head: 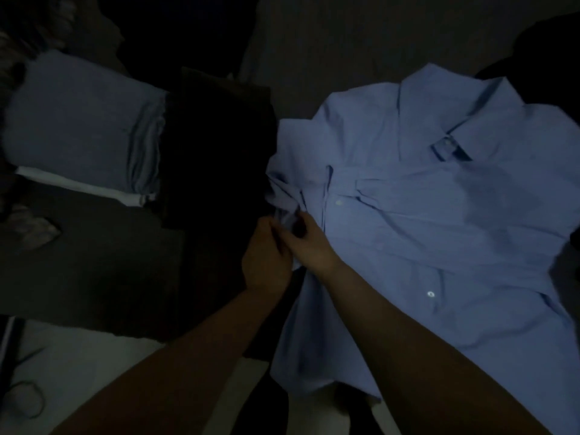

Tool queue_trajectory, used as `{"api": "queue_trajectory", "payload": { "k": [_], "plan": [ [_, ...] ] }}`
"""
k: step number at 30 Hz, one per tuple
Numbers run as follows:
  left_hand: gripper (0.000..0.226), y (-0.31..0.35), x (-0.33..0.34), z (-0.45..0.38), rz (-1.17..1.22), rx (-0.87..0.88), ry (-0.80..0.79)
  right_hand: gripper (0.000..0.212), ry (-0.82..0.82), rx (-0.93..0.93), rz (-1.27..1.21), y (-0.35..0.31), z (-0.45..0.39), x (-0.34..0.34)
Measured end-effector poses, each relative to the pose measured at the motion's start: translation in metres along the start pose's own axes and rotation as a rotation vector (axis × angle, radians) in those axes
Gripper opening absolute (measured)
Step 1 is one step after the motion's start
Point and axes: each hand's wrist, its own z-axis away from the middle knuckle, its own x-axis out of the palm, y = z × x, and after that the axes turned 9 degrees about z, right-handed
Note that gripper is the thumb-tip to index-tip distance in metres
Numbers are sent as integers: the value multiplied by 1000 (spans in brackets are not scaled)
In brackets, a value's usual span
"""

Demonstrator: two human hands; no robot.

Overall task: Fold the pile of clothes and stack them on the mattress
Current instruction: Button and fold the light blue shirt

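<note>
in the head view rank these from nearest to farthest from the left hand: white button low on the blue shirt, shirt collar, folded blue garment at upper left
From the left hand:
1. White button low on the light blue button-up shirt, to its right.
2. Folded blue garment atop the stack, upper left.
3. Shirt collar, upper right.
The last two are fairly close.

dark mattress (329,42) in dim light, light blue button-up shirt (439,215) spread out on the right, folded blue garment (78,120) on a white one (94,188) at left, dark folded clothes (216,152) between
</note>
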Motion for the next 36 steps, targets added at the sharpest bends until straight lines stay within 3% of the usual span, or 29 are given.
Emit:
{"api": "queue_trajectory", "payload": {
  "k": [3,7,11,15,17,19,20,21,24,28,30,32,34,36],
  "plan": [
    [20,22,-25,1,165,188,-22,22,-191,214,-350,-23,6,-6],
    [42,24,-41,12,188,514,-14,17,-105,101,-339,-52,16,-48],
    [56,32,-46,17,257,363,-46,27,-52,23,-668,-67,27,-139],
    [44,39,-32,12,71,433,-150,37,-42,115,-682,-31,26,-214],
    [39,41,-17,8,15,460,-232,29,-29,268,-516,7,22,-238],
    [39,40,-3,3,-31,475,-299,42,233,465,-215,40,28,-264],
    [41,41,3,0,-49,458,-333,48,377,490,-164,52,33,-268],
    [42,43,8,-6,-67,417,-364,49,416,519,-165,57,38,-266],
    [48,51,22,-34,-149,308,-397,40,305,501,52,80,39,-248],
    [69,77,31,-84,-197,328,-355,107,221,519,556,112,31,-235],
    [73,95,34,-114,-236,410,-311,116,161,445,737,126,28,-229],
    [69,112,39,-146,-398,500,-306,94,217,269,828,134,25,-225],
    [58,118,47,-177,-597,541,-370,44,486,140,732,140,24,-227],
    [60,121,58,-195,-735,611,-457,36,657,177,478,134,24,-240]
  ]
}}
